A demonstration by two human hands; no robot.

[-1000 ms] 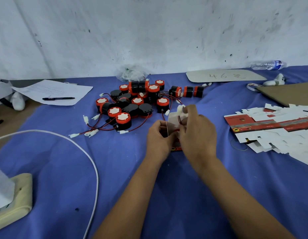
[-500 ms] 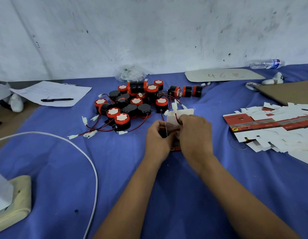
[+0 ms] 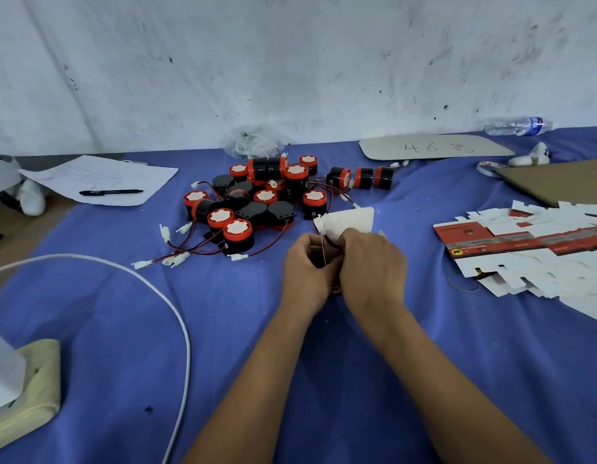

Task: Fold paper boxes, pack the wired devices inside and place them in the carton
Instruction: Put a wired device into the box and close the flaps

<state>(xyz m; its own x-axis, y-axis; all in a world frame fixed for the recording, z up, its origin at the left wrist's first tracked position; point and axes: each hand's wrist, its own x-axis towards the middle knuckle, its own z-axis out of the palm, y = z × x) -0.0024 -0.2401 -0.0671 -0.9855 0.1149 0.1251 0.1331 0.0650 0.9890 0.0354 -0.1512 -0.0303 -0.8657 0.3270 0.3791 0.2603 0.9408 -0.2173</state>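
Loose wired devices heaped left-centre on desk, unpacked. Left hand and right hand both grip one paper box mid-pack, thin wire showing at left fingers. Flat blanks right, unfolded; carton not identifiable. Versus earlier: box flap lifted higher.

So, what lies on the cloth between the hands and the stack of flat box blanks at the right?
In the head view, only bare blue cloth lies between the hands and the flat box blanks.
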